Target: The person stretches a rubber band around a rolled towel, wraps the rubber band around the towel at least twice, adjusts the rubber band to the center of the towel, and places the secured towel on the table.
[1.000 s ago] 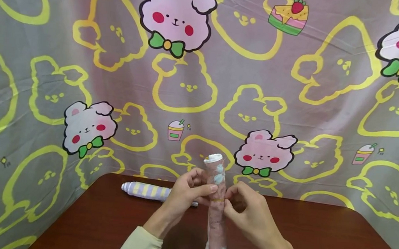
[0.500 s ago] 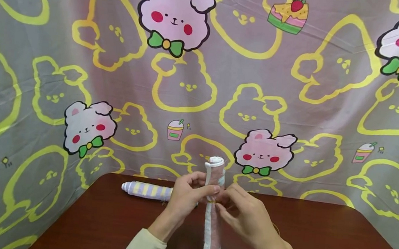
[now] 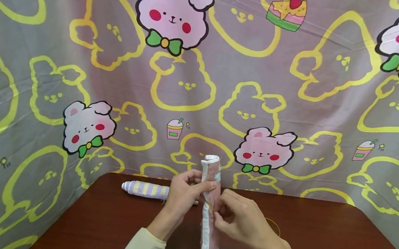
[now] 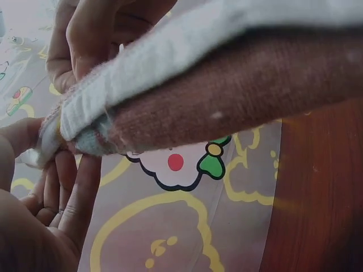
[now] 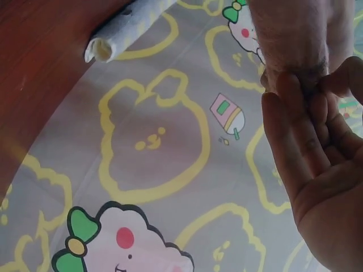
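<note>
left hand grips a pink-and-white cloth roll; right hand, fingertip contact unclear, seemingly pinches a thin yellow strand.

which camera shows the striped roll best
The head view: there the striped roll shows its yellow and purple bands clearly, though the left hand hides part. The right wrist view has only one end of it, the rest cut off by the top edge; the left wrist view lacks it.
</note>
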`<action>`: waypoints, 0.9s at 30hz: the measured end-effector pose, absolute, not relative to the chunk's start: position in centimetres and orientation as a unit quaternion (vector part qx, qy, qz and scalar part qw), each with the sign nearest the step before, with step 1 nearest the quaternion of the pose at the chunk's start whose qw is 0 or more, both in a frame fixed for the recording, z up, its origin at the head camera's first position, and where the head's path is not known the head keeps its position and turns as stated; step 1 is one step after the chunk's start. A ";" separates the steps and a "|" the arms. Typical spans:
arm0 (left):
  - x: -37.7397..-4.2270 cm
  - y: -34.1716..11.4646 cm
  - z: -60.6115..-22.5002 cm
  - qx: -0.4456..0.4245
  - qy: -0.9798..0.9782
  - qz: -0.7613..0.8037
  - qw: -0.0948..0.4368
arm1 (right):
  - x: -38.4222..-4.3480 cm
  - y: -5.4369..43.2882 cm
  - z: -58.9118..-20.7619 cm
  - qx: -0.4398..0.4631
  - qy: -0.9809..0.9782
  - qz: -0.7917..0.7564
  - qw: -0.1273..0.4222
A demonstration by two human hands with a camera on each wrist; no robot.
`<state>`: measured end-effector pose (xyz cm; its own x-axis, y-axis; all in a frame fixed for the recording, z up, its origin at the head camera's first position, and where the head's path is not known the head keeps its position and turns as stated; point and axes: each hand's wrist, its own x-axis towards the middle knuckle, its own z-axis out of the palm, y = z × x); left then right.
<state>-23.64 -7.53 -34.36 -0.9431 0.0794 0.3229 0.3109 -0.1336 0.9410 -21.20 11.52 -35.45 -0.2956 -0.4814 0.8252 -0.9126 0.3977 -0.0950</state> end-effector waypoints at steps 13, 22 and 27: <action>-24.5 -8.5 -34.7 -0.221 -0.649 -0.727 -0.024 | -20.3 12.1 -34.4 0.378 -0.770 0.435 0.275; -23.8 -7.7 -34.4 -0.154 -0.673 -0.723 0.023 | -20.8 11.7 -34.5 0.440 -0.749 0.300 0.395; -23.6 -7.4 -34.4 -0.149 -0.678 -0.719 0.032 | -20.5 11.6 -34.7 0.427 -0.774 0.277 0.377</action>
<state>-23.58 -7.44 -34.38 -0.9536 0.1566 0.2573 0.2477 -0.0787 0.9656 -20.47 11.62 -34.66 -0.3512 -0.4525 0.8197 -0.8700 0.4812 -0.1071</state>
